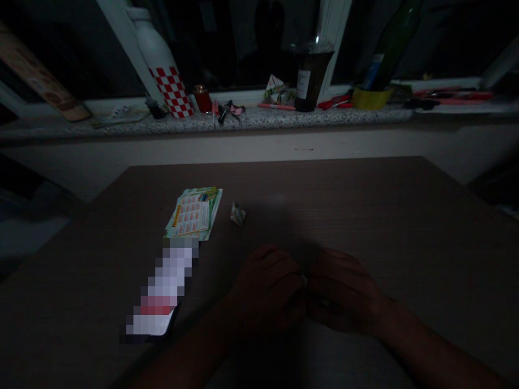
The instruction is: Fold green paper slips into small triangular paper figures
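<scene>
In the dim light my left hand (267, 289) and my right hand (344, 294) meet low over the brown table (365, 216), fingers curled and pinched together. Between the fingertips a tiny pale scrap (304, 279) shows, too small to name. A small folded paper piece (238, 213) lies on the table beyond my left hand. Left of it sits a stack of printed paper squares (194, 213). A phone with a lit, blurred screen (164, 289) lies to the left of my left hand.
A stone windowsill (243, 121) runs along the back, carrying a white bottle with red checks (162, 65), a dark glass bottle (310, 75), a green bottle (389, 43), a small red jar (201, 98), pens and paper scraps. The room is very dark.
</scene>
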`<move>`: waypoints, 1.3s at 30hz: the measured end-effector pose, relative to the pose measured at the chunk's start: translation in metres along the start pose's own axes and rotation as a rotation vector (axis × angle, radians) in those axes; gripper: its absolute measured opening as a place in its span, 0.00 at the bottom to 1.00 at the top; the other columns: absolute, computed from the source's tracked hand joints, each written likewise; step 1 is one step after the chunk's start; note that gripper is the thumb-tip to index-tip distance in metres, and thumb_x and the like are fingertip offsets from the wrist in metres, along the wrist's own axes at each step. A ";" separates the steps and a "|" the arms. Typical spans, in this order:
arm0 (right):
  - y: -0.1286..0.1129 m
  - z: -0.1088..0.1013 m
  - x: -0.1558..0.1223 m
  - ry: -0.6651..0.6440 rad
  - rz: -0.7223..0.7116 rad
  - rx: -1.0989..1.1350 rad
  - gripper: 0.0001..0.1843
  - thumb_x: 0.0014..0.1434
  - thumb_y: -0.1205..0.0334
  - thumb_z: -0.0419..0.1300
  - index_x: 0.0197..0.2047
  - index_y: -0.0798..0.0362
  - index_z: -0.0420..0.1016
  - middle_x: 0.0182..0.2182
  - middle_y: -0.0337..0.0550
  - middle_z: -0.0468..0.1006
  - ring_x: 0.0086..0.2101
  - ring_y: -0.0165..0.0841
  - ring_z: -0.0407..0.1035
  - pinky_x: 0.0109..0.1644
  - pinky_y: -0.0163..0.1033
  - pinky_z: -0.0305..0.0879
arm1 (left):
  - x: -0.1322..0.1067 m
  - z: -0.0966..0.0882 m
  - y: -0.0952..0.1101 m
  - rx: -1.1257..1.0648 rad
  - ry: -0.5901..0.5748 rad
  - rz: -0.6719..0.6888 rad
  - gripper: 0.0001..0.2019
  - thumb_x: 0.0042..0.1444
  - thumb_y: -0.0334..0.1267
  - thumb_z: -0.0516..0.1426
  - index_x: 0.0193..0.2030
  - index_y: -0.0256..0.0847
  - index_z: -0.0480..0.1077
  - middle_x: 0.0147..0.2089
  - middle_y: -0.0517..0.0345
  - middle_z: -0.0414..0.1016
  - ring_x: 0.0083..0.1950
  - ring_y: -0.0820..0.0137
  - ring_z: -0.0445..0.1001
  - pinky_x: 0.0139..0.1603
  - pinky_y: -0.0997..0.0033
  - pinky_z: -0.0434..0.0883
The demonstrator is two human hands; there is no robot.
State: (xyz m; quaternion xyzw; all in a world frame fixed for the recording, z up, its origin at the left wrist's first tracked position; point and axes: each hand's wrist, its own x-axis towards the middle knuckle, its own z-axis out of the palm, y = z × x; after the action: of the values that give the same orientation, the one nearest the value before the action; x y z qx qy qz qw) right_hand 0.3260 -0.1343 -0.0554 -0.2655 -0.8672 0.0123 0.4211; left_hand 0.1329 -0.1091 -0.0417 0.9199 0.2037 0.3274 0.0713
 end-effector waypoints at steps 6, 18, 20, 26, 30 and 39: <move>-0.001 0.002 0.001 0.014 0.002 0.010 0.06 0.50 0.70 0.62 0.33 0.54 0.69 0.23 0.40 0.74 0.25 0.32 0.67 0.29 0.40 0.65 | 0.000 0.002 -0.002 -0.006 0.013 0.037 0.01 0.53 0.32 0.57 0.31 0.39 0.68 0.33 0.59 0.76 0.36 0.70 0.72 0.44 0.64 0.67; 0.005 -0.011 -0.001 0.059 0.058 -0.032 0.10 0.48 0.75 0.61 0.33 0.52 0.69 0.23 0.39 0.73 0.24 0.31 0.66 0.27 0.40 0.64 | 0.000 -0.012 -0.006 0.001 0.145 0.001 0.07 0.49 0.28 0.59 0.35 0.40 0.68 0.42 0.56 0.78 0.47 0.66 0.74 0.54 0.59 0.68; 0.007 -0.009 -0.003 0.065 0.039 -0.043 0.09 0.49 0.74 0.61 0.32 0.52 0.69 0.23 0.39 0.72 0.23 0.31 0.65 0.26 0.39 0.62 | 0.000 -0.011 -0.004 0.000 0.174 -0.022 0.10 0.49 0.28 0.60 0.39 0.40 0.69 0.45 0.53 0.77 0.50 0.65 0.73 0.54 0.59 0.67; 0.006 -0.009 0.000 0.112 0.067 -0.057 0.09 0.48 0.74 0.62 0.33 0.52 0.71 0.24 0.40 0.74 0.24 0.31 0.67 0.28 0.40 0.65 | -0.010 -0.009 -0.012 -0.102 0.158 -0.133 0.15 0.52 0.31 0.60 0.47 0.41 0.67 0.47 0.52 0.74 0.51 0.65 0.72 0.51 0.60 0.70; 0.000 -0.012 0.005 0.188 0.193 0.049 0.09 0.47 0.75 0.60 0.31 0.52 0.71 0.24 0.41 0.75 0.24 0.32 0.69 0.26 0.38 0.67 | -0.014 -0.007 -0.019 -0.268 0.107 -0.416 0.17 0.51 0.33 0.61 0.50 0.41 0.68 0.50 0.50 0.73 0.52 0.63 0.72 0.52 0.58 0.71; 0.010 0.001 -0.009 0.233 0.796 0.376 0.05 0.54 0.67 0.59 0.26 0.54 0.70 0.19 0.36 0.71 0.19 0.27 0.66 0.20 0.30 0.63 | -0.011 0.008 -0.020 -0.733 0.075 -0.872 0.09 0.58 0.39 0.56 0.39 0.39 0.75 0.35 0.56 0.80 0.35 0.67 0.78 0.34 0.69 0.74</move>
State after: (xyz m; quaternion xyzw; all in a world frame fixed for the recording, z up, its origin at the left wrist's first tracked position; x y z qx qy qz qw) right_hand 0.3341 -0.1300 -0.0645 -0.4967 -0.6271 0.3006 0.5192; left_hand 0.1231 -0.0953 -0.0596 0.6535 0.4400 0.3492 0.5072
